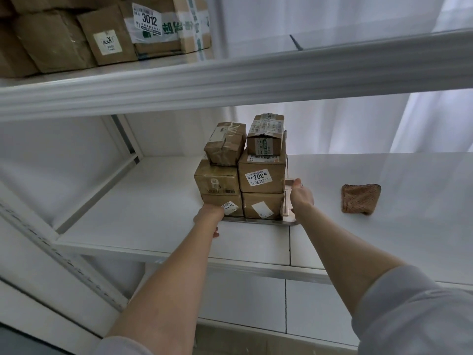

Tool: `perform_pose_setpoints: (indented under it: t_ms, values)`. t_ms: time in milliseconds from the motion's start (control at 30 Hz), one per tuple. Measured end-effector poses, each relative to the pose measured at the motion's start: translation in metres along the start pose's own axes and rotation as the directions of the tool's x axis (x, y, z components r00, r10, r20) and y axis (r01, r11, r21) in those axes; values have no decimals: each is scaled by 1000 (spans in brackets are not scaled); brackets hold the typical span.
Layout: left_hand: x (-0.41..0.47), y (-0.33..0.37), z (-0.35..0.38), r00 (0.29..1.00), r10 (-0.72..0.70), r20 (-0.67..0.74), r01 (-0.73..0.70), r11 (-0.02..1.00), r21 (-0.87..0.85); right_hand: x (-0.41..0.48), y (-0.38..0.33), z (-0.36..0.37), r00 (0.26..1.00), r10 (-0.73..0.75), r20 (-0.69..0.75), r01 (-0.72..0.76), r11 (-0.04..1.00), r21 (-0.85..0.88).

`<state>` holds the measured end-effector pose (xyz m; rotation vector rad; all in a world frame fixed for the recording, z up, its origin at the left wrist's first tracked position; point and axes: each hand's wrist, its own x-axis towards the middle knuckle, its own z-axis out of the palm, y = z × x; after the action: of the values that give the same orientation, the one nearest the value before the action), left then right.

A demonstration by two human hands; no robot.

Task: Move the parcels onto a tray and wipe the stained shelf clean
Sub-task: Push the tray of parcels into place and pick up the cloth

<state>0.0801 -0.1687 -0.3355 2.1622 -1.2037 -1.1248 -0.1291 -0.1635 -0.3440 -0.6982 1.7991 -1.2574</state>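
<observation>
Here the tray [258, 221], bearing 6 parcels [261, 175], sits on the shelf [153, 213], long axis spanning hand to hand. The right hand [302, 196] grips its right rim. The left hand [208, 216] meets its left end, fingers hidden, grip unclear. The cloth [361, 199] lies nearer the right hand.

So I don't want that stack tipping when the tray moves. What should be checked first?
1. All parcels on the tray: ok.
2. Grip of right hand on tray rim: ok.
3. Grip of left hand: cannot tell, fingers hidden.
4. Is top left parcel level: not ok, sits askew.
5. Is cloth clear of tray: ok, lies apart.
</observation>
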Motion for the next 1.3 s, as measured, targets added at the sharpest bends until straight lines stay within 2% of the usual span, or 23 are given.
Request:
perform_pose_setpoints:
  t_ms: [100,200,300,433,500,600,767,867,1000,1100,1167,1233,1300]
  values:
    - [-21,9,10,995,-34,94,41,996,-75,1,2,-12,999,-38,24,40,997,-70]
    - [-40,22,26,992,42,120,-32,996,-89,2,2,-30,998,-42,56,48,993,-107]
    - [-56,35,48,965,115,236,-92,990,-106,5,4,-50,995,-37,90,49,989,-142]
    - [-84,57,80,846,196,496,-161,981,-112,11,6,-79,996,-70,57,79,981,-180]
    - [-93,71,103,808,231,542,-202,973,-114,19,6,-98,996,-91,21,93,974,-205]
    - [-100,92,143,821,317,475,-286,948,-139,37,8,-130,995,-93,-42,80,967,-242]
    - [-99,123,199,822,378,426,-375,922,-97,69,19,-182,970,0,-243,-78,948,-308]
    - [-97,134,223,812,389,435,-409,911,-50,86,27,-198,974,71,-215,-140,936,-323]
    - [-91,137,241,797,380,470,-409,912,-43,98,31,-198,989,68,-135,-113,924,-364]
    - [-87,135,247,806,352,476,-379,925,-43,105,33,-191,987,88,-132,-131,919,-371]
    - [-84,135,246,822,338,459,-354,934,-55,106,30,-189,983,120,-136,-158,937,-311]
    - [-79,133,243,838,328,437,-326,942,-80,105,26,-187,981,168,-97,-180,975,-127]
    - [-75,132,239,850,308,427,-289,951,-110,99,20,-185,979,199,37,-202,975,95]
